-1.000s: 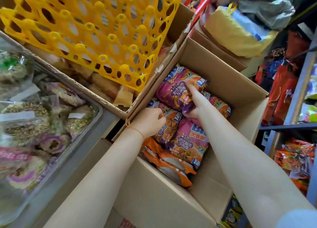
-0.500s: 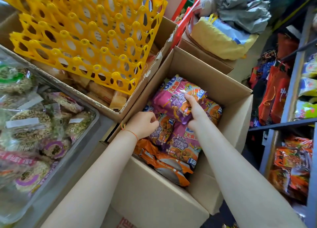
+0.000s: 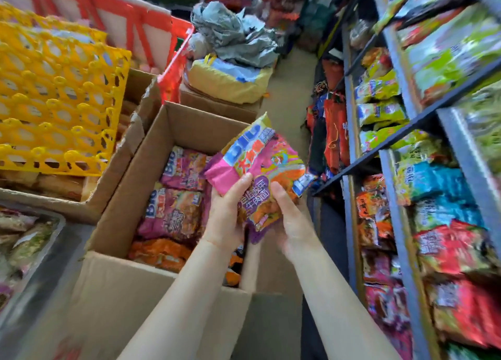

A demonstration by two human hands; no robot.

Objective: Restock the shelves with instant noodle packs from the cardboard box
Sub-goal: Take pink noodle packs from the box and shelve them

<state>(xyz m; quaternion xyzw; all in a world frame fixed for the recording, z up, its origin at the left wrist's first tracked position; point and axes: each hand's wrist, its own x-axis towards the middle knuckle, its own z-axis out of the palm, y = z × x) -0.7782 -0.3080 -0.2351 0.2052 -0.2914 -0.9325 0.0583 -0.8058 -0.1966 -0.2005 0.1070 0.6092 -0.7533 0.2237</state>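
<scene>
Both forearms extended to frame centre, left hand (image 3: 230,210) and right hand (image 3: 291,218) grasping noodle packs (image 3: 260,167) above cardboard box (image 3: 119,224), shelves (image 3: 401,153) at right.

You are standing beside the shelves (image 3: 423,170), a grey-blue metal rack running down your right side. Green and yellow snack packs (image 3: 379,110) are lying on its upper tiers, teal packs (image 3: 439,181) are sitting on a middle tier, and red and orange packs (image 3: 455,248) are crowding the lower tiers, though blur is hiding their print. On your left, the floor (image 3: 287,99) is showing as a narrow strip between the rack and the open cardboard box (image 3: 135,186), where pink noodle packs (image 3: 176,205) are lying flat. Whether that box is resting on the floor, you cannot tell.
</scene>
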